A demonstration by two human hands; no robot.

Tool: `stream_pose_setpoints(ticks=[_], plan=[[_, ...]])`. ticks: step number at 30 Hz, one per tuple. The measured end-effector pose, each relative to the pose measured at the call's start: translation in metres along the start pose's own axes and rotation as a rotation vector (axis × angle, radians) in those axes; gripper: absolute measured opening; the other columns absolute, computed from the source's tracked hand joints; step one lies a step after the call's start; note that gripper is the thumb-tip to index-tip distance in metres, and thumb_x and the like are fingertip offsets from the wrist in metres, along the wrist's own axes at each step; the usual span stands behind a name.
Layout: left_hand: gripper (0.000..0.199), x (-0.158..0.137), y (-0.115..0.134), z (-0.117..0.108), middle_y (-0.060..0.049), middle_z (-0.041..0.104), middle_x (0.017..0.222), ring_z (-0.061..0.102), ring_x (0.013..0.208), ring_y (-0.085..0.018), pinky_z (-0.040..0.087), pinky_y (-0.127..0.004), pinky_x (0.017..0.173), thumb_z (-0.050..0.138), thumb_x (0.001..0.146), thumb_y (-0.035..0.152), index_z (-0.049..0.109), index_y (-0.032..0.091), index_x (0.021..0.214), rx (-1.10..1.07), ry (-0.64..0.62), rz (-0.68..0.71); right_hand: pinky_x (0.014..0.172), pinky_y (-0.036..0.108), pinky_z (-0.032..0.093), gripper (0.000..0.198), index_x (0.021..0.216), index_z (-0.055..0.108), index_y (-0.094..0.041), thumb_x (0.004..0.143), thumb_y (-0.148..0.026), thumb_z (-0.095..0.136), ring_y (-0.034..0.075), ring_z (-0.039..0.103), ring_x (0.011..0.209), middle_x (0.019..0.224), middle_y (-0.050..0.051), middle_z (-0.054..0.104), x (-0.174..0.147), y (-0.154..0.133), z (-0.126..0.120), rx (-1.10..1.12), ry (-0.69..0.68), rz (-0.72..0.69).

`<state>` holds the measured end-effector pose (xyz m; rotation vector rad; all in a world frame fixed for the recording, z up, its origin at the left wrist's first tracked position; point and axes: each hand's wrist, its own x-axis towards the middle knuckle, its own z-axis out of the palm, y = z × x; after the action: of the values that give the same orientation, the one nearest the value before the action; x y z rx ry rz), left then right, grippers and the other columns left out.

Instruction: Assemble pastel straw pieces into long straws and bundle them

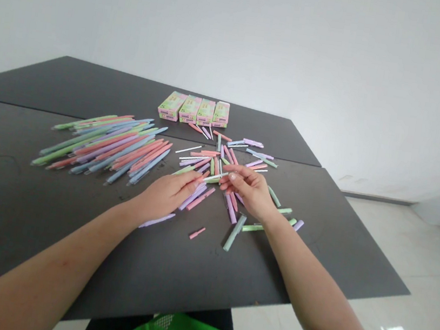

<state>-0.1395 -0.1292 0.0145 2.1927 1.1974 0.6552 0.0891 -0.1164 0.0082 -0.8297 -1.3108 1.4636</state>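
A white pen refill (pixel 215 177) spans the gap between my hands above the scattered pen parts. My left hand (pixel 173 190) pinches its left end, with a bit of pink at the fingertips that I cannot make out clearly. On the other side, the thumb and fingers of my right hand (pixel 250 190) close on its right end. Beneath and around both hands lie loose pen barrels in pink, purple and green, among them a purple barrel (pixel 192 196) and a grey-green barrel (pixel 234 233). A small pink pen piece (pixel 197 233) lies nearer to me.
A pile of pens (pixel 108 144) in several pastel colours lies to the left. Several small pink and green boxes (pixel 190 108) stand in a row at the back. The dark table (pixel 171 278) has its front edge close to my body, with a white wall (pixel 238 36) behind it.
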Motion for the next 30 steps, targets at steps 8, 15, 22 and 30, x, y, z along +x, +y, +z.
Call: stream_pose_setpoints(ticks=[8, 15, 22, 30], plan=[[0.039, 0.004, -0.004, 0.003, -0.001, 0.06, 0.068, 0.046, 0.051, -0.01, 0.038, -0.02, 0.046, 0.046, 0.089, 0.048, 0.066, 0.016, 0.098, -0.468, -0.043, -0.18, 0.05, 0.023, 0.045, 0.033, 0.089, 0.065, -0.017, 0.078, -0.048, 0.066, 0.011, 0.059, 0.056, 0.069, 0.001, 0.066, 0.004, -0.007, -0.011, -0.038, 0.143, 0.016], [0.033, 0.006, -0.004, 0.0, -0.003, 0.063, 0.069, 0.051, 0.05, -0.009, 0.035, -0.019, 0.039, 0.057, 0.084, 0.048, 0.066, 0.015, 0.086, -0.71, -0.053, -0.285, 0.045, 0.022, 0.033, 0.021, 0.078, 0.068, -0.015, 0.078, -0.036, 0.062, 0.009, 0.044, 0.046, 0.055, -0.002, 0.057, 0.006, -0.014, -0.04, -0.669, 0.227, 0.047], [0.024, 0.006, -0.006, -0.006, -0.005, 0.065, 0.072, 0.052, 0.049, -0.009, 0.035, -0.019, 0.038, 0.06, 0.083, 0.038, 0.066, 0.015, 0.083, -0.793, -0.002, -0.307, 0.053, 0.025, 0.033, 0.02, 0.075, 0.074, -0.016, 0.077, -0.028, 0.059, 0.011, 0.048, 0.052, 0.058, 0.001, 0.061, -0.001, -0.023, -0.04, -1.217, -0.106, 0.117], [0.022, 0.008, -0.016, -0.012, -0.003, 0.065, 0.074, 0.052, 0.049, -0.008, 0.038, -0.021, 0.044, 0.061, 0.083, 0.035, 0.066, 0.014, 0.083, -0.788, 0.092, -0.257, 0.057, 0.026, 0.035, 0.015, 0.081, 0.071, -0.016, 0.08, -0.024, 0.058, 0.015, 0.055, 0.061, 0.07, 0.005, 0.067, -0.002, -0.014, -0.021, -1.352, -0.036, 0.006]])
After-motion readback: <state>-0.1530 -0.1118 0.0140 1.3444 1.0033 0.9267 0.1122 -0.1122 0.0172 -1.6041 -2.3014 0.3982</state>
